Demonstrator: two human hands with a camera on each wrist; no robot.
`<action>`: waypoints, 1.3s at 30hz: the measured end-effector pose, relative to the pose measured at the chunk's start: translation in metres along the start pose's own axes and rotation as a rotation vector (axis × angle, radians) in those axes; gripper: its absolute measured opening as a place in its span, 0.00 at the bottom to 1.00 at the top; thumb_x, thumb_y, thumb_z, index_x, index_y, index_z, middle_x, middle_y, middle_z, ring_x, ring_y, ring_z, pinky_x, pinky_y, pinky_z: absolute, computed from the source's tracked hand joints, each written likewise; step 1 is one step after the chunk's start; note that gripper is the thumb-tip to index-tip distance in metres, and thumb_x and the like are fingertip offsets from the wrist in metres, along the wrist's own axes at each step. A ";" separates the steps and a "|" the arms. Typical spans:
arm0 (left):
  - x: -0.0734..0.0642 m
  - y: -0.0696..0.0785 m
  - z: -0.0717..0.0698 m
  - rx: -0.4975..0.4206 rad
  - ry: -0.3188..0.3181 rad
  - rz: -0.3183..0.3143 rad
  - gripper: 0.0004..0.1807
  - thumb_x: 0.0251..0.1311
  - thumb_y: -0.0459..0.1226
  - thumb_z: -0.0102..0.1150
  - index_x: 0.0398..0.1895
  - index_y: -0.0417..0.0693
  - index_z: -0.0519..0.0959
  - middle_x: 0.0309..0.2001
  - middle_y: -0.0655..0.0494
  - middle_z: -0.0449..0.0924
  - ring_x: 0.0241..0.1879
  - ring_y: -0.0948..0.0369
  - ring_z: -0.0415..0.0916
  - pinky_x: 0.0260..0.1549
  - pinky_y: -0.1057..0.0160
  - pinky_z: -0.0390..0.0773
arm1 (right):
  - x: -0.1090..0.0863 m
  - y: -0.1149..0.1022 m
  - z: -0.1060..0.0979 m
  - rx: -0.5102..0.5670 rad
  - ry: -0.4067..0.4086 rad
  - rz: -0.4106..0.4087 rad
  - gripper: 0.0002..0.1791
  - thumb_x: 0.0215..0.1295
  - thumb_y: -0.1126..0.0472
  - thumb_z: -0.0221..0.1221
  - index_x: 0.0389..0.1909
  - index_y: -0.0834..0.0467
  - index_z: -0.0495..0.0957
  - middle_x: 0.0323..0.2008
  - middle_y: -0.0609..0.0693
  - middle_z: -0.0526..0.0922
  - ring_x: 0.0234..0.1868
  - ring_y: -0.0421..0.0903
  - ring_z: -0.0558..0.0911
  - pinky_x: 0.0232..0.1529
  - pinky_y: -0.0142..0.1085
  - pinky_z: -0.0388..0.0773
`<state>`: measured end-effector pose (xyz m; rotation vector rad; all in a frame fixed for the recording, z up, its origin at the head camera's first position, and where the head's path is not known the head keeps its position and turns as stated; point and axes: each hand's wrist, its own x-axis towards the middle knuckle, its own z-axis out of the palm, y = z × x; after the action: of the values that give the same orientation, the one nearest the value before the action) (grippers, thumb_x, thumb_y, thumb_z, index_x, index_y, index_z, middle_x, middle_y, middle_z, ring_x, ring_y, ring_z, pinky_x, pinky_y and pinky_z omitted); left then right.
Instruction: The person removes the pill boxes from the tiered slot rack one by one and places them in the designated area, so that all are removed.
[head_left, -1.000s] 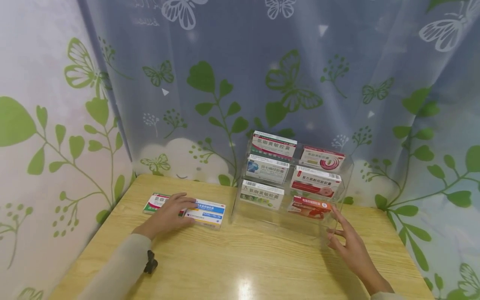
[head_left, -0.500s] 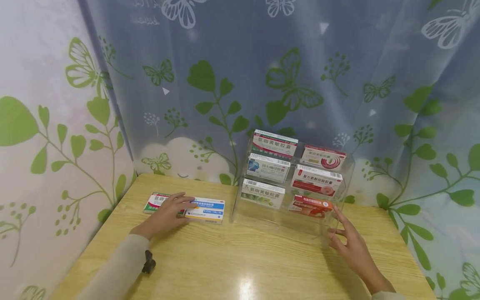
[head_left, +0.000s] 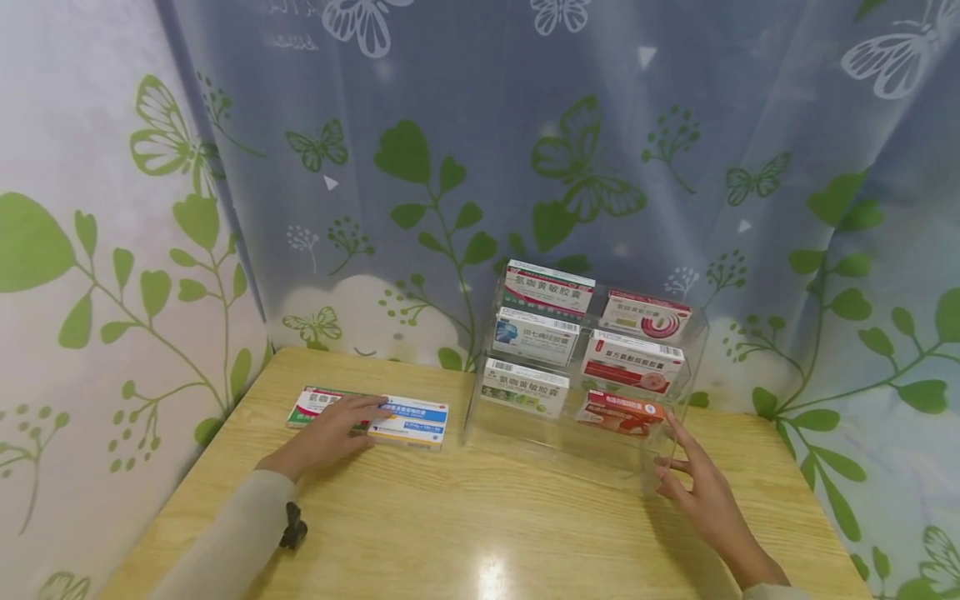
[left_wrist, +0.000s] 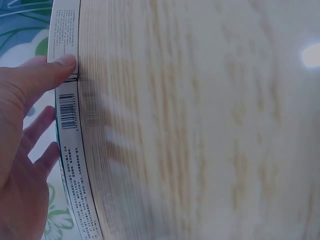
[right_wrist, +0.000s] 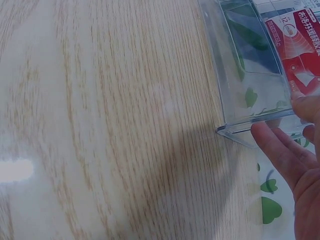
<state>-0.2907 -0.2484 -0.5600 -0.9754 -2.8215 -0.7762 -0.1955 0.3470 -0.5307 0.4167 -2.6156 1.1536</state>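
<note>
Left of centre, medicine boxes (head_left: 411, 423) pointing lengthwise rightward are being pinched by the left hand (head_left: 333, 435); the display rack (head_left: 551, 451) is being touched by the right hand (head_left: 701, 492), fingers parted.

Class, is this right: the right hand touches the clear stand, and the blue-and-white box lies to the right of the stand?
One slip: the head view shows the blue-and-white box lying to the left of the clear stand. The right hand does touch the stand.
</note>
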 end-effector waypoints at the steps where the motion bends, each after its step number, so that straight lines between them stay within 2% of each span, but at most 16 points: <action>1: 0.000 0.000 -0.001 -0.001 -0.008 -0.008 0.29 0.69 0.35 0.73 0.73 0.46 0.80 0.77 0.40 0.75 0.75 0.36 0.71 0.72 0.29 0.71 | 0.000 0.000 0.000 0.003 -0.001 0.002 0.53 0.74 0.77 0.63 0.91 0.49 0.47 0.78 0.76 0.63 0.54 0.72 0.86 0.36 0.29 0.90; 4: -0.002 0.000 -0.002 -0.020 -0.036 -0.057 0.29 0.71 0.35 0.71 0.74 0.48 0.80 0.79 0.43 0.72 0.77 0.37 0.68 0.75 0.30 0.69 | 0.000 0.001 0.000 0.009 -0.004 0.007 0.53 0.75 0.76 0.63 0.91 0.48 0.46 0.79 0.75 0.62 0.55 0.73 0.86 0.36 0.29 0.90; 8: -0.004 -0.001 -0.004 -0.022 -0.056 -0.088 0.28 0.72 0.34 0.70 0.75 0.50 0.79 0.80 0.43 0.70 0.79 0.37 0.66 0.76 0.30 0.68 | 0.000 0.001 0.000 0.011 -0.004 0.010 0.52 0.75 0.75 0.63 0.91 0.48 0.47 0.79 0.75 0.62 0.55 0.73 0.86 0.36 0.29 0.90; 16: -0.006 -0.002 -0.004 -0.051 -0.046 -0.086 0.28 0.73 0.30 0.66 0.75 0.49 0.79 0.81 0.42 0.69 0.80 0.36 0.64 0.76 0.29 0.67 | 0.000 -0.001 0.000 0.012 -0.002 0.014 0.52 0.76 0.76 0.62 0.91 0.47 0.46 0.79 0.74 0.63 0.55 0.72 0.86 0.37 0.29 0.90; 25: -0.007 -0.002 -0.004 -0.077 -0.053 -0.106 0.29 0.74 0.31 0.67 0.76 0.47 0.77 0.82 0.45 0.68 0.81 0.38 0.63 0.77 0.32 0.67 | 0.000 -0.002 -0.001 0.018 -0.017 0.050 0.52 0.77 0.73 0.62 0.91 0.45 0.45 0.79 0.74 0.62 0.57 0.73 0.86 0.37 0.33 0.92; 29: -0.008 -0.001 -0.004 -0.051 -0.038 -0.083 0.29 0.73 0.31 0.67 0.76 0.45 0.77 0.81 0.43 0.69 0.79 0.37 0.64 0.76 0.31 0.69 | 0.000 -0.001 -0.001 0.019 -0.017 0.054 0.52 0.77 0.73 0.63 0.91 0.45 0.45 0.79 0.75 0.61 0.57 0.73 0.86 0.37 0.34 0.92; 39: -0.010 0.000 -0.005 -0.046 -0.024 -0.095 0.28 0.74 0.32 0.67 0.76 0.43 0.77 0.81 0.42 0.69 0.79 0.36 0.64 0.76 0.31 0.68 | 0.000 0.001 -0.001 0.024 -0.015 0.044 0.52 0.77 0.72 0.63 0.91 0.45 0.46 0.79 0.75 0.61 0.57 0.73 0.86 0.36 0.34 0.92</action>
<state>-0.2835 -0.2567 -0.5574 -0.8680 -2.9009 -0.8491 -0.1958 0.3480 -0.5304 0.3760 -2.6386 1.2014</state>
